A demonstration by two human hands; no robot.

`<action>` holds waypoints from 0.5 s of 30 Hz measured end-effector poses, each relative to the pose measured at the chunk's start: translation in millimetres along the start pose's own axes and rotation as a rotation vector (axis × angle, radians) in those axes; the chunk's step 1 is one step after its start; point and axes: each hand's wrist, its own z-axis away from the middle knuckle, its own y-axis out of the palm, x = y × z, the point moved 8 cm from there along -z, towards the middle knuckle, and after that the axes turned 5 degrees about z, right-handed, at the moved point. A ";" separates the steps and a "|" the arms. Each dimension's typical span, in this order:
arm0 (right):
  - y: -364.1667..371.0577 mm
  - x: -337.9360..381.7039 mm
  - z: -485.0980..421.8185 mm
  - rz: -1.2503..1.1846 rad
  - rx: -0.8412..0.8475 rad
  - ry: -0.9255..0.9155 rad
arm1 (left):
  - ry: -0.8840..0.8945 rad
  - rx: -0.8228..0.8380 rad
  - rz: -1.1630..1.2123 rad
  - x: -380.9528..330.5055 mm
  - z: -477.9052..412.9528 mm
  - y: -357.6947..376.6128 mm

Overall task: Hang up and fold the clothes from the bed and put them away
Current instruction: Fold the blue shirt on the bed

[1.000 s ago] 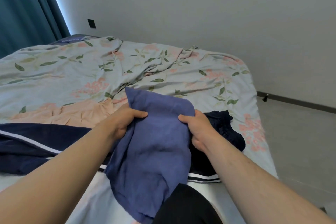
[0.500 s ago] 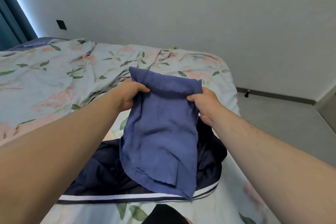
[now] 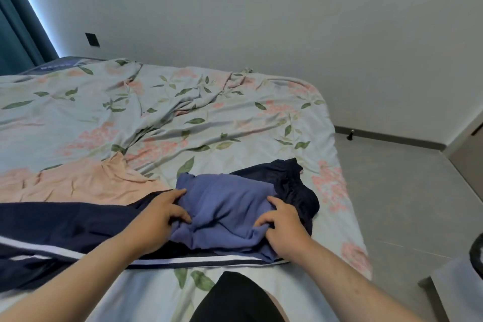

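Two grips | left hand (image 3: 159,214) and right hand (image 3: 283,225) fingers pinch folded periwinkle cloth garment (image 3: 230,204) | atop navy white-striped garment (image 3: 65,225)

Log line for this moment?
folding | left hand: holds blue garment | right hand: holds same | resting on navy clothing, bed

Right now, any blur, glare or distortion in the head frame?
Head view: wide-angle bend curves the edge of the bed; light strip beside the teal curtain is blown out; soft light, faint shadows; left hand, right hand and blue garment look sharp; lower-left corner smears.
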 end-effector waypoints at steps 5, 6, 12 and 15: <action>2.2 -12.8 11.6 -0.160 -0.126 0.171 | -0.235 -0.243 0.377 13.9 -1.6 -3.5; -3.2 -14.8 11.0 -0.208 -0.180 0.219 | -0.276 -0.363 0.504 16.5 -1.2 -8.2; -3.8 -17.4 -1.1 -0.176 -0.135 0.538 | -0.357 -0.371 0.338 -2.5 -19.6 6.9; 12.4 -14.9 -3.8 -0.037 -0.036 0.549 | -0.298 -0.329 0.280 -5.9 -20.9 13.8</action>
